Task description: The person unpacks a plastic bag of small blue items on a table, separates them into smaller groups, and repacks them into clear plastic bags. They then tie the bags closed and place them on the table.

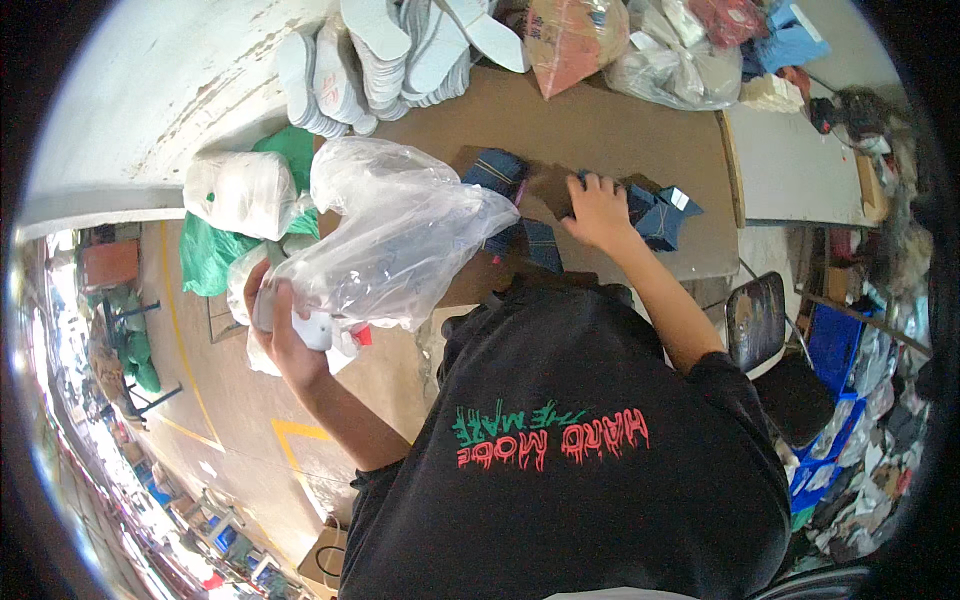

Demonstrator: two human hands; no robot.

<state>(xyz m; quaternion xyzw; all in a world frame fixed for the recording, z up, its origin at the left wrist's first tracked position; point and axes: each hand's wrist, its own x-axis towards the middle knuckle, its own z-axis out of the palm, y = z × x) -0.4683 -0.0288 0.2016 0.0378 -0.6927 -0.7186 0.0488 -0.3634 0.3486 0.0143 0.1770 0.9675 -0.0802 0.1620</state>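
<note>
My left hand (288,335) reaches out to the left, its fingers curled round a smooth white piece (318,330) whose kind I cannot make out. Against that hand lies a large clear plastic bag (390,235), spread over the table's left end. On the brown tabletop (640,130), my right hand (600,212) rests palm down with its fingers apart. Just right of it is a stack of folded dark blue denim pieces (660,218), one bearing a small white label. More denim pieces (497,172) lie to its left, partly covered by the bag's edge.
Stacks of pale grey insoles (385,60) line the back left by the wall. White wrapped bundles (240,192) sit on green plastic (205,255) at the left. Stuffed bags (675,55) stand at the back. A black chair (757,320) is on the right.
</note>
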